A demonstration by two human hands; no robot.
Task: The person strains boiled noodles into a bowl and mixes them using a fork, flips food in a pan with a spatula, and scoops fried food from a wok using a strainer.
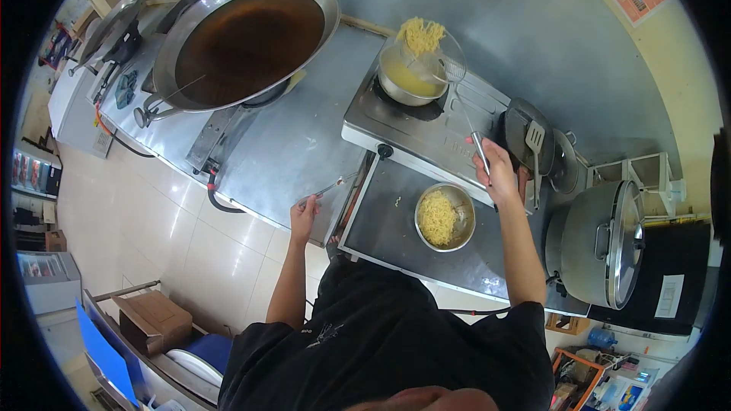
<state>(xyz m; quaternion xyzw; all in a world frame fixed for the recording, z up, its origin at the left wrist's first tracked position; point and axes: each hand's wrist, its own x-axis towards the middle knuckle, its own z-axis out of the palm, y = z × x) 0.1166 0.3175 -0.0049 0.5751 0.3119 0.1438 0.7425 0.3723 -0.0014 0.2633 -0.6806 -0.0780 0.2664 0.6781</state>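
Right now: noodles [421,36] up on the wire strainer [452,53], above the pot [409,97] on the stove [440,135].
Right hand [496,170] has its fingers wrapped round the strainer handle; basket is at the pot's far right side, can't tell if it touches the rim. Left hand [304,217] pinches a slim metal utensil [333,186], tip angled toward the stove, well apart from the pot; tip type too small to make out. Yellow liquid in the pot. Metal bowl [464,210] with a second batch of noodles sits on the dark counter [381,232] in front of the stove, noodle scrap just left of it. Wok [169,53] of dark brown liquid off to the left.
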